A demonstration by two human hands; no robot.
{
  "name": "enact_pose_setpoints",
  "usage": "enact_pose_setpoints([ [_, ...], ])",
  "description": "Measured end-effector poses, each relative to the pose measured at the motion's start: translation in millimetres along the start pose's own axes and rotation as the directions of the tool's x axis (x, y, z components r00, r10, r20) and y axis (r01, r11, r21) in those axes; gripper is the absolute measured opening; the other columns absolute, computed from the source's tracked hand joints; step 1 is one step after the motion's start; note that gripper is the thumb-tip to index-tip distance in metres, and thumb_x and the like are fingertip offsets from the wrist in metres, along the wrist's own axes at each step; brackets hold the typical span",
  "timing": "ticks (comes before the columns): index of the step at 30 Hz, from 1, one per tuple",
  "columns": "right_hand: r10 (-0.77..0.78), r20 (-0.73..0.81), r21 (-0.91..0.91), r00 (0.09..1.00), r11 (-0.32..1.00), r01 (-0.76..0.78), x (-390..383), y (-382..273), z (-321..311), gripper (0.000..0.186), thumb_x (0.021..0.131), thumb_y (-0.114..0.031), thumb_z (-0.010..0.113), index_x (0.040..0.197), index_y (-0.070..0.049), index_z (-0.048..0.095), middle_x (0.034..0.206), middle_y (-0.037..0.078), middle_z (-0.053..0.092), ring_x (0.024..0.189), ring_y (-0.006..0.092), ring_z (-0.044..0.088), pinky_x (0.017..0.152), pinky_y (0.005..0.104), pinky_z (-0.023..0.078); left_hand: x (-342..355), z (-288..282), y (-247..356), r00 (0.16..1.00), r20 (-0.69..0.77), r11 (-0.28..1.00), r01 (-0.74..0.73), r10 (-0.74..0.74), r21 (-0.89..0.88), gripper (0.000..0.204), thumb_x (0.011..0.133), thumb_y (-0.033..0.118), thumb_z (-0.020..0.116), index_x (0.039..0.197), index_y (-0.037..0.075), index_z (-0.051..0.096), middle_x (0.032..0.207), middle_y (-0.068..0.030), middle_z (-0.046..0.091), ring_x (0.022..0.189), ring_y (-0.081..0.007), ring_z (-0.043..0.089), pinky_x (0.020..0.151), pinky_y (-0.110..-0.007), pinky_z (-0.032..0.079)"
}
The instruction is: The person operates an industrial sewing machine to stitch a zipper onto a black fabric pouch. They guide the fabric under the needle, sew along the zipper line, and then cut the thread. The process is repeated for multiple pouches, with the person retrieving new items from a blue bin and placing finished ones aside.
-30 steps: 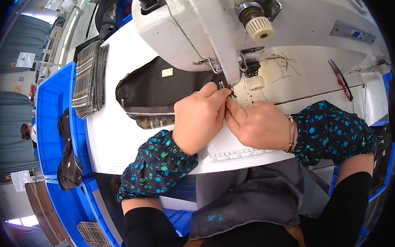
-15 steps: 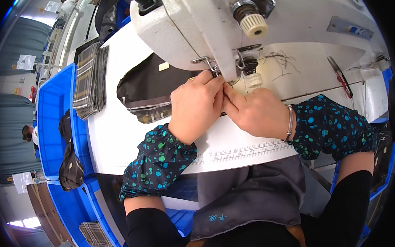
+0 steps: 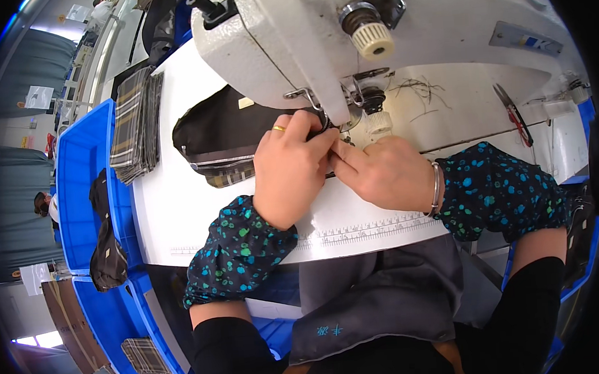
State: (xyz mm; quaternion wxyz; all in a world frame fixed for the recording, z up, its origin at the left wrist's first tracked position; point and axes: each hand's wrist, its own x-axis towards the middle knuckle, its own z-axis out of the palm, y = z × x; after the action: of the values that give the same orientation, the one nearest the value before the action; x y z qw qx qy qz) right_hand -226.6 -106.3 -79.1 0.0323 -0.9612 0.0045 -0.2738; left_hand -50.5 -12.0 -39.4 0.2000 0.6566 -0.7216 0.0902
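Observation:
A black fabric piece (image 3: 224, 126) with a zipper (image 3: 224, 160) and a plaid strip (image 3: 227, 175) along its near side lies under the head of a white sewing machine (image 3: 433, 24). My left hand (image 3: 291, 167), a ring on one finger, is closed on the piece's right end beside the presser foot. Opposite it, my right hand (image 3: 388, 175) pinches the same end, thumb and forefinger meeting the left fingertips. The fingers cover the edge they grip, and the needle point is hidden.
Stacked plaid pieces (image 3: 133, 125) stand at the table's left, beside blue bins (image 3: 73, 194) with black and plaid pieces. Scissors (image 3: 514, 115) and loose thread ends (image 3: 421, 94) lie to the right. A printed ruler (image 3: 364, 234) runs along the front edge.
Both hands and the fabric piece have shifted slightly left in the picture, the machine head too. The left fingers have turned a little, showing the ring more. The grip stays the same.

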Motion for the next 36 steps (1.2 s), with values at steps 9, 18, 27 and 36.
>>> enact_pose_setpoints([
  [9,0.005,0.009,0.002,1.000,1.000,-0.005,3,-1,-2,0.025,0.083,-0.014,0.066,0.101,0.004,0.067,0.099,0.015,0.071,0.054,0.0153,0.065,0.049,0.0318,0.051,0,-1,-3,0.995,0.082,0.996,0.068,-0.063,-0.061,0.029,0.079,0.003,0.074,0.105,0.013,0.081,0.096,-0.0001,0.064,0.090,-0.0232,0.065,0.066,-0.037,0.058],
  [18,-0.005,0.001,0.009,1.000,1.000,0.005,2,2,-1,0.023,0.083,-0.014,0.067,0.099,0.003,0.067,0.099,0.016,0.071,0.054,0.0165,0.065,0.049,0.0322,0.051,2,-6,-3,0.989,0.142,0.998,0.044,-0.037,-0.047,0.028,0.081,0.008,0.074,0.108,0.012,0.079,0.095,-0.0034,0.063,0.087,-0.0263,0.067,0.063,-0.038,0.057],
  [27,0.066,0.077,-0.073,0.995,0.996,-0.060,4,9,-3,0.019,0.085,-0.012,0.065,0.101,-0.002,0.067,0.120,0.016,0.074,0.056,0.0174,0.064,0.052,0.0326,0.052,15,-8,-7,0.971,0.236,0.995,0.040,-0.018,-0.087,0.027,0.084,0.011,0.070,0.110,0.007,0.077,0.097,-0.0115,0.065,0.090,-0.0328,0.069,0.071,-0.043,0.058],
  [36,0.059,0.005,-0.027,0.998,0.998,-0.059,3,12,-3,0.019,0.083,-0.012,0.066,0.101,-0.005,0.067,0.107,0.007,0.070,0.061,0.0174,0.066,0.053,0.0334,0.053,19,-17,-7,0.943,0.310,0.962,0.191,-0.125,-0.193,0.026,0.088,0.008,0.066,0.111,0.009,0.078,0.096,-0.0136,0.068,0.084,-0.0366,0.070,0.073,-0.046,0.058],
])
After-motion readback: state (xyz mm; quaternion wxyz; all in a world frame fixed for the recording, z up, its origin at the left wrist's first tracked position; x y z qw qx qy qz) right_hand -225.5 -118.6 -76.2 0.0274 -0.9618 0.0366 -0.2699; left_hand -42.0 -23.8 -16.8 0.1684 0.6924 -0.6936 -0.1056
